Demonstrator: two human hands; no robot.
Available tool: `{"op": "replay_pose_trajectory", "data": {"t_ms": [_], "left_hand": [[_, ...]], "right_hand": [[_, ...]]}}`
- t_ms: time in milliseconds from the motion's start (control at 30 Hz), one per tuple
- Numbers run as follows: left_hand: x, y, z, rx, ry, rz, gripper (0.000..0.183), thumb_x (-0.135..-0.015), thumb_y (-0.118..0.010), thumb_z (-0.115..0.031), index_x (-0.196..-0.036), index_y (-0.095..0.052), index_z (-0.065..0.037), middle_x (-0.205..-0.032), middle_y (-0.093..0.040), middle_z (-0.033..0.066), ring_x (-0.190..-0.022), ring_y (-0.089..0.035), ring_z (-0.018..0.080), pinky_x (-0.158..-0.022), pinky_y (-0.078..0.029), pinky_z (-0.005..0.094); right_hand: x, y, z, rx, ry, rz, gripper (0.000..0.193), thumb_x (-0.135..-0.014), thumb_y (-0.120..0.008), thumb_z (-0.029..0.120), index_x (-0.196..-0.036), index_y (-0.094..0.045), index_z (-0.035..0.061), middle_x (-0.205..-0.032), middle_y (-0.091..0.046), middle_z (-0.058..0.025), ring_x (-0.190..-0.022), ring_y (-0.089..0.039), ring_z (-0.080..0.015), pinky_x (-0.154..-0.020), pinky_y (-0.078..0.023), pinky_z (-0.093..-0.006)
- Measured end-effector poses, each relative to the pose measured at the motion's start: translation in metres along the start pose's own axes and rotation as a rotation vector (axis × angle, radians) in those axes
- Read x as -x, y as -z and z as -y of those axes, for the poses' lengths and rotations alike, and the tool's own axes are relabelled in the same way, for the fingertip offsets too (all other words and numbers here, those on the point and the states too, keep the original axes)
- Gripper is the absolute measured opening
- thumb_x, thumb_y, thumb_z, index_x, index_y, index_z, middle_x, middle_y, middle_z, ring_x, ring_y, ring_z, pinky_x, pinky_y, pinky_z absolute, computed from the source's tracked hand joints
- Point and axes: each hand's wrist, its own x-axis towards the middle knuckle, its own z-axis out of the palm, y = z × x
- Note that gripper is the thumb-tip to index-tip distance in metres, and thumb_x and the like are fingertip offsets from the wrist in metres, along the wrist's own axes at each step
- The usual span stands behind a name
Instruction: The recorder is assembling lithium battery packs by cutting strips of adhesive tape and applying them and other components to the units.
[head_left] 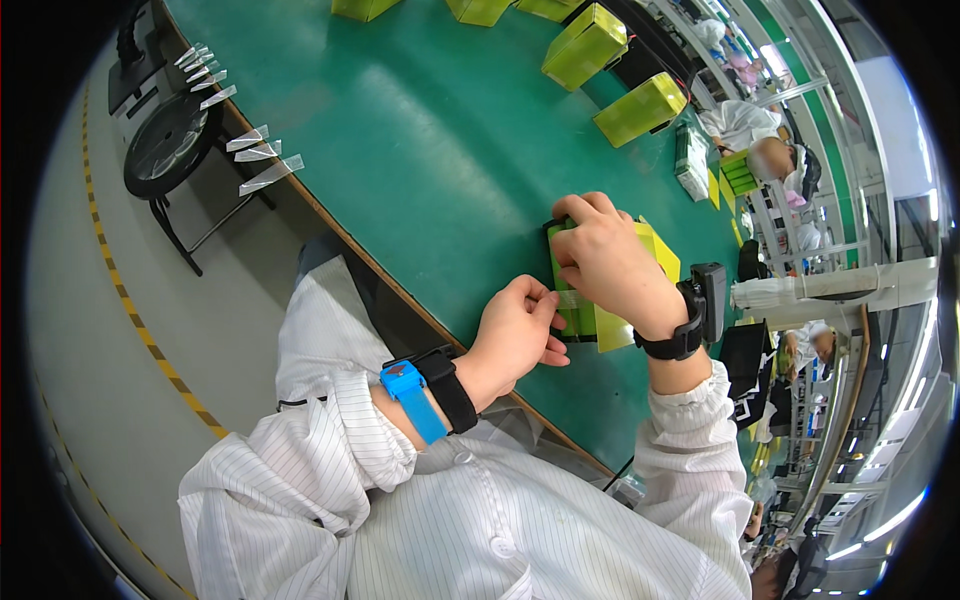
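Observation:
A green battery pack [579, 322] lies on the green table near its front edge, with a yellow sheet [655, 250] standing out along its right side. My right hand [612, 258] is bent over the top of the pack, fingers curled onto it and hiding much of it. At the pack's left side, my left hand [515, 328] pinches the end of a short strip of clear tape [569, 299]. The strip reaches from those fingertips onto the pack, under my right hand.
Several clear tape strips [262, 152] hang off the table's left edge. Wrapped yellow-green packs [640, 108] stand at the far side, near a white box [691, 160]. A black round stool [172, 145] stands left of the table. Co-workers [750, 130] sit at the right.

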Motion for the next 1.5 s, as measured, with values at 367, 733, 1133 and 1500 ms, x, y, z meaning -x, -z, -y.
{"op": "replay_pose_trajectory", "data": {"t_ms": [367, 733, 1133, 1500], "left_hand": [[-0.004, 0.003, -0.005, -0.106, 0.055, 0.086, 0.023, -0.103, -0.039, -0.021, -0.108, -0.045, 0.000, -0.091, -0.057, 0.0125, -0.060, -0.059, 0.0160, -0.053, -0.057, 0.0304], [-0.005, 0.005, -0.005, -0.112, 0.059, 0.137, 0.020, -0.103, -0.038, -0.019, -0.109, -0.043, -0.001, -0.093, -0.057, 0.0133, -0.060, -0.059, 0.0164, -0.054, -0.057, 0.0308], [-0.016, 0.007, -0.008, -0.330, -0.017, 0.177, 0.014, -0.098, -0.045, -0.010, -0.101, -0.045, 0.004, -0.083, -0.061, 0.0143, -0.054, -0.064, 0.0176, -0.048, -0.057, 0.0296], [-0.022, 0.002, -0.006, -0.383, -0.069, 0.143, 0.016, -0.097, -0.051, -0.012, -0.096, -0.046, 0.003, -0.074, -0.061, 0.0110, -0.052, -0.064, 0.0169, -0.045, -0.056, 0.0288]], "right_hand": [[0.004, -0.002, -0.002, 0.015, 0.047, -0.020, 0.002, -0.071, -0.067, 0.007, -0.073, -0.069, 0.0067, -0.113, -0.058, -0.0089, -0.114, -0.050, -0.0300, -0.088, -0.046, -0.0428], [0.002, 0.005, 0.002, 0.117, 0.093, 0.112, 0.007, -0.070, -0.068, 0.010, -0.075, -0.073, 0.0101, -0.120, -0.060, -0.0044, -0.124, -0.045, -0.0281, -0.092, -0.044, -0.0460], [-0.005, 0.003, 0.006, 0.306, 0.164, 0.124, 0.009, -0.072, -0.065, 0.011, -0.075, -0.071, 0.0042, -0.096, -0.059, -0.0029, -0.105, -0.052, -0.0224, -0.077, -0.051, -0.0363], [-0.004, 0.000, 0.005, 0.310, 0.189, 0.082, 0.011, -0.072, -0.066, 0.011, -0.078, -0.071, 0.0043, -0.095, -0.059, -0.0033, -0.104, -0.053, -0.0227, -0.076, -0.051, -0.0367]]}}
